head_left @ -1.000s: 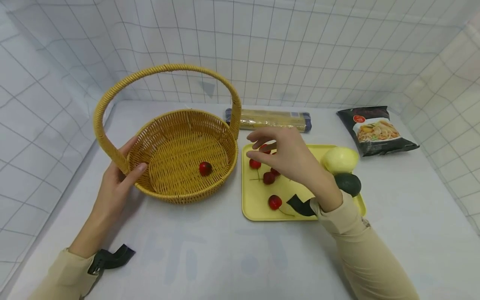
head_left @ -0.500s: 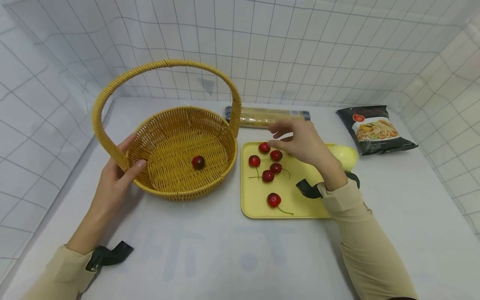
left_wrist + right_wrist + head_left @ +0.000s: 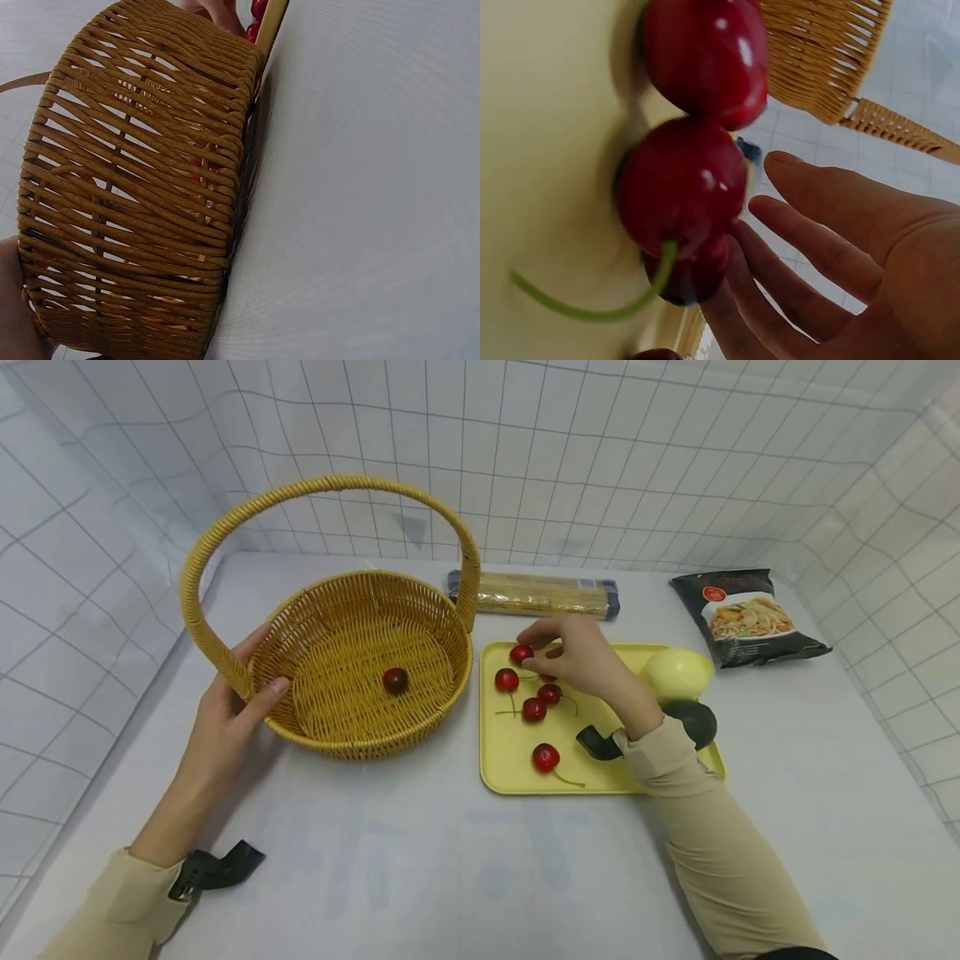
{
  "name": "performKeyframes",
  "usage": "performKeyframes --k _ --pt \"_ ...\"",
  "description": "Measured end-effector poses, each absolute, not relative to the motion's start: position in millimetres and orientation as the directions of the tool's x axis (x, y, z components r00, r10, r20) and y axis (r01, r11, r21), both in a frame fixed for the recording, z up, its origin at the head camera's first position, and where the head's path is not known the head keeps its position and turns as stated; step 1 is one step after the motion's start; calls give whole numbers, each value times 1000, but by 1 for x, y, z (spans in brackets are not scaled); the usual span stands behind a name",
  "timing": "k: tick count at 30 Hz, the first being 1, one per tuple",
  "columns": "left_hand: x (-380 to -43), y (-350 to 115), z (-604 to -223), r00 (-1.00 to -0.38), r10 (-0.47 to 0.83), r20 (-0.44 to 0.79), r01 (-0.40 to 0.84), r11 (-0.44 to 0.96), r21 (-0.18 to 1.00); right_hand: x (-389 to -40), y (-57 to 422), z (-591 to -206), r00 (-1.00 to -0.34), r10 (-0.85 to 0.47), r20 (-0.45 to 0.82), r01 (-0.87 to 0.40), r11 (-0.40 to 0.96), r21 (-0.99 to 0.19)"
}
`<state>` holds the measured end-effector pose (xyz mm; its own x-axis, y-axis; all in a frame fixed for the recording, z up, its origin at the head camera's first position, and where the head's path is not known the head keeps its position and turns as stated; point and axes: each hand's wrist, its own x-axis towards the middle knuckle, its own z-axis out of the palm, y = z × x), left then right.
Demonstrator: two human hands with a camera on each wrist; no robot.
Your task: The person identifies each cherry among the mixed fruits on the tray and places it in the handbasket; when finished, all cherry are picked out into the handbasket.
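Observation:
My left hand grips the left side of a yellow wicker basket, thumb over the rim and fingers outside. The basket's woven wall fills much of the left wrist view. One dark red cherry lies inside it. Over the yellow tray, my right hand reaches with thumb and fingers around a cherry near the far left corner. In the right wrist view, its relaxed fingers are close beside several cherries, with a gap at the thumb. Other stemmed cherries lie on the tray.
On the tray's right side are a pale yellow-green round fruit and a dark green avocado-like one. A clear pack of noodle-like sticks lies behind the tray. A black noodle bag sits at the back right.
My right hand shifts right, then comes back left and down to the far left cherry. The cherry in the basket rolls slightly left. My left hand keeps its hold on the rim.

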<state>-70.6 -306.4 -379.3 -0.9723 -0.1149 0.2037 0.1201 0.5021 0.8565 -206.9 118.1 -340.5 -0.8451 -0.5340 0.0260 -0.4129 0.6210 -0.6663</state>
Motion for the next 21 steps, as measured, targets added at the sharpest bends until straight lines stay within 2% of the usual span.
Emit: performKeyframes --k 11,21 --pt "-70 -306 -378 -972 -113 205 129 472 872 -207 110 -351 -832 -553 -32 -417 664 -621" --pt "-70 -306 -379 -971 -115 209 133 466 874 -207 112 -352 -830 -558 -3 -435 649 -624"
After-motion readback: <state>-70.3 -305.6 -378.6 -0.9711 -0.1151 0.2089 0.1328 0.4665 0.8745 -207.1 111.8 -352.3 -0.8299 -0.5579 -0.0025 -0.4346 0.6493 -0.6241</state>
